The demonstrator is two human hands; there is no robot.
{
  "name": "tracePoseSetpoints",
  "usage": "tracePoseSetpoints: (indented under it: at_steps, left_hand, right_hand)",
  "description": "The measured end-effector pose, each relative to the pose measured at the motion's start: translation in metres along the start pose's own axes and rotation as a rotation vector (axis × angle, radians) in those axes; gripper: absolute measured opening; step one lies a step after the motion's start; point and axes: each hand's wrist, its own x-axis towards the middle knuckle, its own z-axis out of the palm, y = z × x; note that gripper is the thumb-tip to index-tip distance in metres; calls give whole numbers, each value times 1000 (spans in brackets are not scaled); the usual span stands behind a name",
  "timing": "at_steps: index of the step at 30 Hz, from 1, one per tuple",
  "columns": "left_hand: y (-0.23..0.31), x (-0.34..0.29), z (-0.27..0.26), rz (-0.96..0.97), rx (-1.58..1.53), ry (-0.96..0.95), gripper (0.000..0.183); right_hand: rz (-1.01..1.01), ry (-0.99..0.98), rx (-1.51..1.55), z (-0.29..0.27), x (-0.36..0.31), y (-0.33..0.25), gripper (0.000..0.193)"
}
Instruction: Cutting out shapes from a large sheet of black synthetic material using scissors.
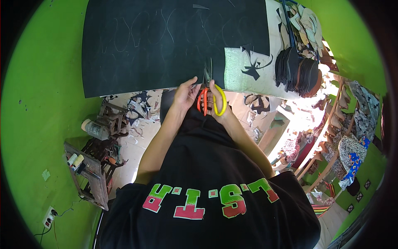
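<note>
A large black sheet with pale curved outlines drawn on it covers most of the table. My right hand is closed round the handles of a pair of scissors, one loop orange and the other yellow. Their blades stand apart at the near edge of the sheet, pointing away from me. Just left of the blades, my left hand pinches the sheet's near edge between thumb and fingers. Thin black offcuts lie on the pale tabletop to the right.
Stacked dark sole-shaped pieces stand at the table's right end, beside a blue rack of scraps. More scraps litter the floor below. A wooden stand and a clear plastic jar are by the left wall.
</note>
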Motion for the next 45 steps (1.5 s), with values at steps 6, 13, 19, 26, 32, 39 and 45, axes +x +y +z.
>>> tracePoseSetpoints:
  at_steps: [6,13,19,26,32,39,45]
  left_hand:
    - [2,-4,5,-10,34,-57,15]
    - [1,-4,2,-46,-36,-161,13]
    - [2,-4,2,-57,-22,-124,14]
    - [3,-11,6,-43,77,-117,32]
    - [-1,-8,4,65,194,-16,22]
    - [-1,-2,-3,13,168,-18,17]
    - [0,-4,-2,2,151,-20,17]
  right_hand:
    - [163,-55,-224,-33,-28,-1,69]
    - [245,-103,-278,-52,-23,-27,83]
    - [243,-129,-268,-30,-12,-27,85]
    - [51,17,-247,-1,21,-34,92]
    - [53,21,-254,5,41,-29,94]
    - [-77,46,-374,4,52,-23,89]
    - [-121,115,-477,2,53,-18,80]
